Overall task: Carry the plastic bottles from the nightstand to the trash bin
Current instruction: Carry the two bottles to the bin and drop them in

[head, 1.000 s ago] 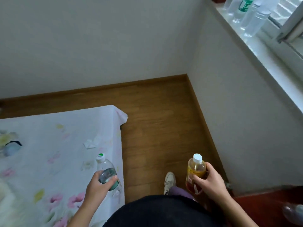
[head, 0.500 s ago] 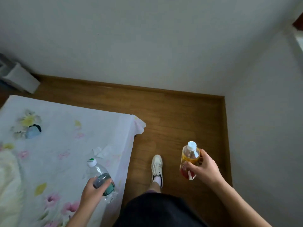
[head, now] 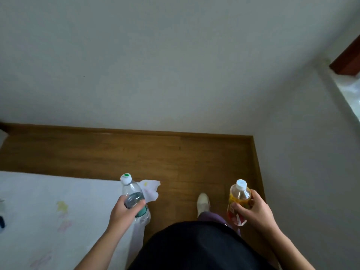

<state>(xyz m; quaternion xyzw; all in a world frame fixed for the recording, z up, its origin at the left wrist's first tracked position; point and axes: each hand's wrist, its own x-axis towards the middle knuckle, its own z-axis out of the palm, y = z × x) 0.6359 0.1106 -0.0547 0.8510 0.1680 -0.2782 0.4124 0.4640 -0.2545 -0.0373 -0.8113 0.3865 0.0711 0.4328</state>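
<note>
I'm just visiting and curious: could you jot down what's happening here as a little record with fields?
left hand: grips a clear bottle, white cap with a green spot
right hand: grips a yellow bottle, white cap
underfoot: wooden floor, pale shoe
at left: flowered sheet
trash bin: not in view

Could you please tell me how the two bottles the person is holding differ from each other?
The clear bottle looks colourless with a green label; the yellow bottle looks amber with a red label. The left hand grips the clear bottle, the right hand the yellow bottle. Both have white caps.
</note>
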